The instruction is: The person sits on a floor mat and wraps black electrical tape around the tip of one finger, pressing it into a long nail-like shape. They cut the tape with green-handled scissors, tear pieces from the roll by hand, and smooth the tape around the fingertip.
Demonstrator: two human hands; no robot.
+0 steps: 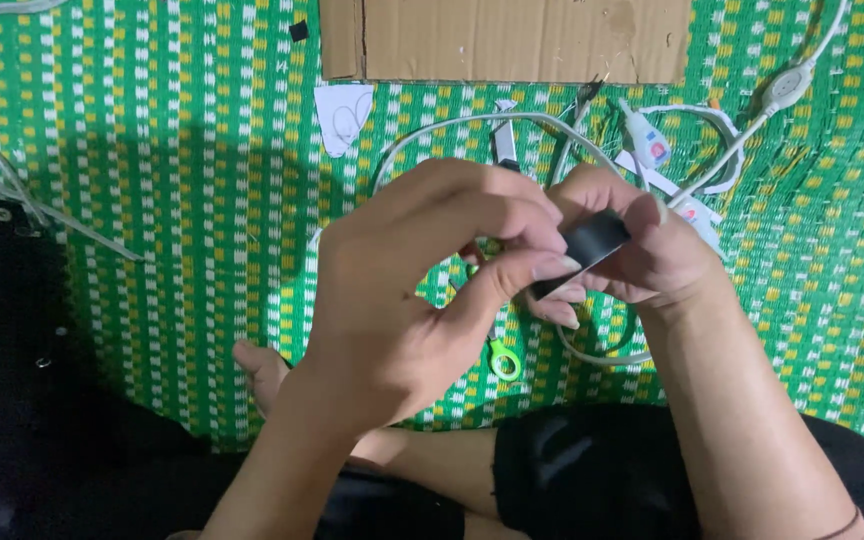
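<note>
My left hand (422, 290) and my right hand (647, 245) meet over a green woven mat. Between them is a roll of black tape (584, 248); my right hand grips it and my left thumb and fingers pinch its near edge. A white cable (462, 125) loops on the mat behind and under my hands. Green-handled scissors (504, 358) lie on the mat just below my left hand, mostly hidden by it.
A flat piece of brown cardboard (512, 38) lies at the far edge. A white inline switch on a cord (787, 88) and small white parts (647, 140) sit at the right. A paper scrap (344, 115) lies left of the cable. My crossed legs and bare foot (262, 370) are below.
</note>
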